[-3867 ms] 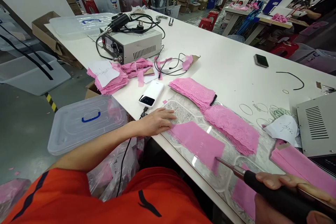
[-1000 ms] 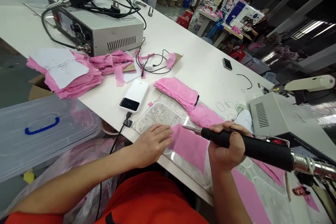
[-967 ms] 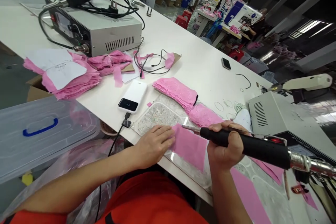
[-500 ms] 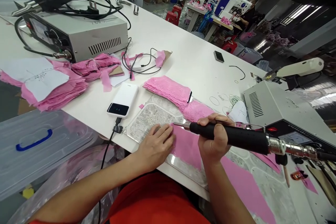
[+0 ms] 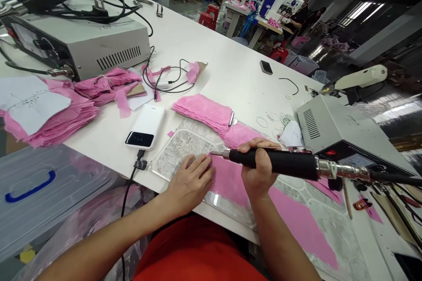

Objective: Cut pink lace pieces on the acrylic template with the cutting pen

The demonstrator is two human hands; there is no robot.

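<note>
My left hand (image 5: 193,181) lies with outstretched fingers on a clear-topped, grey-patterned board (image 5: 165,158), its fingertips at the upper left corner of a flat pink fabric piece (image 5: 229,182). Wrapped round a black-handled handpiece (image 5: 277,162) is my right hand (image 5: 259,171), closed, thumb on top. The handpiece's pointed metal tip meets the fabric corner right beside my left fingertips. A thin metal strip shows behind the handle; what it is I cannot make out. Beyond the hands sits a stack of pink lace pieces (image 5: 202,112), with one lace piece (image 5: 242,135) beside it.
A cabled control box (image 5: 349,127) stands at right, another box (image 5: 105,41) at upper left carrying a spare handpiece. A white power bank (image 5: 147,127), pink fabric bundles (image 5: 62,114), a phone-like black item (image 5: 266,67) and a long pink strip (image 5: 303,224) lie around.
The whole view has shifted slightly, so things sit further left. Both hands keep nearly the same pose, with the handpiece tip still at the fabric corner by my left fingertips.
</note>
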